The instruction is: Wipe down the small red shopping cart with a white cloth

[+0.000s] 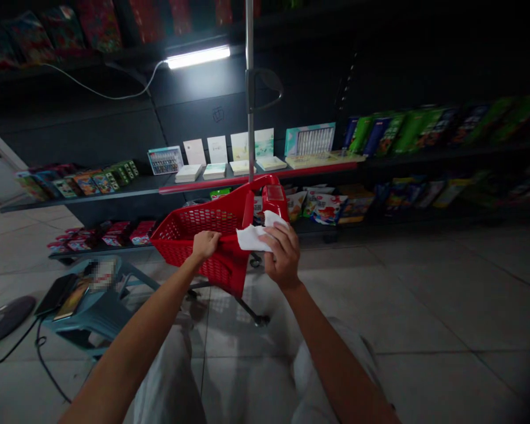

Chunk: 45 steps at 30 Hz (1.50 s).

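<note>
A red plastic shopping cart [229,268] with perforated walls stands before me, turned at an angle. My left hand [206,244] is closed over the near rim of its basket. In my right hand [283,252] is a crumpled white tissue [252,238], gripped between fingers and thumb close to the cart's red handle [274,195]. Part of the tissue is hidden behind my fingers. I cannot tell whether it touches the handle. A metal pole [249,129] rises behind the handle, with a dark loop attached partway up.
Dark shelves behind the cart hold notebooks [215,171], boxed sets [310,140] and snack bags [329,207]. A lit tube lamp [198,57] with a white cable hangs above. At left, a blue-grey plastic stool [92,312] carries several items, with a black cable trailing to the tiled floor.
</note>
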Motion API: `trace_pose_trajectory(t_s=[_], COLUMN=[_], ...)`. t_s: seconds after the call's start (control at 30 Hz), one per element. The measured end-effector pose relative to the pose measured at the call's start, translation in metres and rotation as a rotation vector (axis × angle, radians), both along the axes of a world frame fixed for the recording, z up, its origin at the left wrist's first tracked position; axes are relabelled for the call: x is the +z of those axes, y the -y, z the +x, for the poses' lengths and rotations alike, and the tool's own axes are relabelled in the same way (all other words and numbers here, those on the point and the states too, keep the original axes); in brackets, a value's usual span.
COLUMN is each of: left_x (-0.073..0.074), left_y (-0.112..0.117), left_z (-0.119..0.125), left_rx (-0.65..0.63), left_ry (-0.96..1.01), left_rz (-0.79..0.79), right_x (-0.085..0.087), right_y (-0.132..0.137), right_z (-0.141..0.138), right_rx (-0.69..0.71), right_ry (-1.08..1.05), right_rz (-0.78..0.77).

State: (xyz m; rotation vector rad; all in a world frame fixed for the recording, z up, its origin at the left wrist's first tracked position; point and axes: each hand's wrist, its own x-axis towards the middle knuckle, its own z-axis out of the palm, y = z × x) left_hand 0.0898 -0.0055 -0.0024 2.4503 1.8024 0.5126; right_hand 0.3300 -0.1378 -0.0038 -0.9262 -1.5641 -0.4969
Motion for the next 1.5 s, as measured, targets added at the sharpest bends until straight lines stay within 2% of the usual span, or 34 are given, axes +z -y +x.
trace_pose_trajectory(t_s=[0.43, 0.63, 0.77, 0.9, 1.0, 1.1, 1.23, 1.33, 1.5], left_x=[0.004, 0.008, 0.009, 0.01, 0.011, 0.014, 0.019, 0.021, 0.021], left_y=[-0.001, -0.004, -0.013, -0.02, -0.021, -0.022, -0.027, -0.03, -0.032], left_z=[-0.009, -0.012, -0.016, -0.023, -0.029, -0.035, -0.041, -0.047, -0.058], left_rx=[-0.032, -0.05, -0.072, -0.096, -0.113, -0.135, -0.176, -0.2, -0.242], left_ry=[0.007, 0.014, 0.014, 0.019, 0.02, 0.035, 0.062, 0.065, 0.067], left_rz=[-0.022, -0.077, -0.105, -0.121, -0.141, -0.186, -0.286, -0.319, -0.329], right_x=[0.014, 0.031, 0.048, 0.059, 0.058, 0.055, 0.057, 0.06, 0.054], right_y=[-0.006, -0.011, -0.027, -0.056, -0.069, -0.069, -0.067, -0.07, -0.08], right_z=[0.021, 0.028, 0.038, 0.056, 0.066, 0.067, 0.064, 0.065, 0.075], right_rx=[0.2, 0.347, 0.4, 0.388, 0.366, 0.341, 0.291, 0.218, 0.073], right_ry=[0.046, 0.085, 0.152, 0.149, 0.086, 0.019, 0.053, 0.034, -0.044], right_rz=[-0.027, -0.091, -0.157, -0.215, -0.228, -0.22, -0.259, -0.29, -0.302])
